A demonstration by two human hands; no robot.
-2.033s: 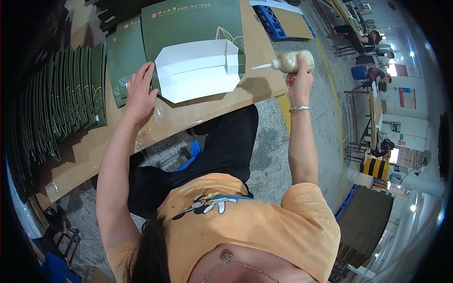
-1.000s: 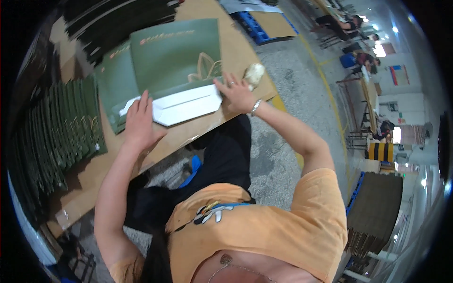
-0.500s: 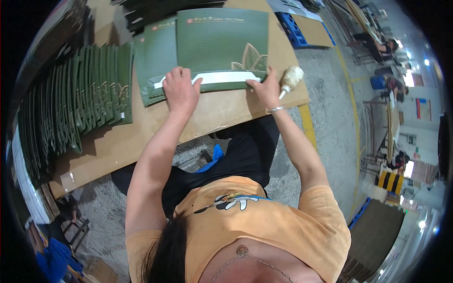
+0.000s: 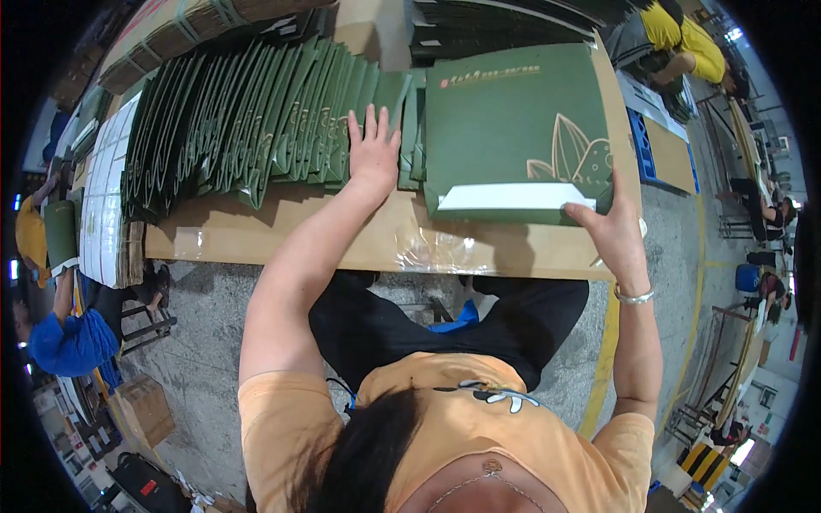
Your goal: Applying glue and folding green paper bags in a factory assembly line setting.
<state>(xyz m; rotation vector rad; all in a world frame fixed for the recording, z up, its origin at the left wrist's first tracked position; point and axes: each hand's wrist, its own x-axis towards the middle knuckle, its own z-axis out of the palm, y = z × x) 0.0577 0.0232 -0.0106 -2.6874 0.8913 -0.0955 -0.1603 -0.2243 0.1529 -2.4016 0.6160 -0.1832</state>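
A green paper bag [image 4: 513, 120], flat with a gold leaf print and a white strip [image 4: 496, 197] along its folded bottom, lies in front of me on the right. My right hand [image 4: 611, 229] grips its lower right corner, thumb over the end of the strip and the other fingers at the side edge. To the left, a long row of folded green bags [image 4: 256, 128] leans closely packed. Against the row's right end rests my left hand [image 4: 374, 156], fingers spread and pointing away from me. Another green bag [image 4: 413, 128] shows partly between the row and the flat bag.
Brown cardboard [image 4: 342, 239] covers the table, with clear tape near the front edge. Dark stacked sheets [image 4: 487, 30] lie at the back, and strapped cardboard [image 4: 171, 43] at the far left. A blue pallet [image 4: 640, 150] stands beyond the right edge. Other people work nearby, one in yellow [image 4: 701, 47].
My left hand has left the flat bag's strip and moved left onto the row of bags. My right hand still grips the flat bag's right end. The view has swung left.
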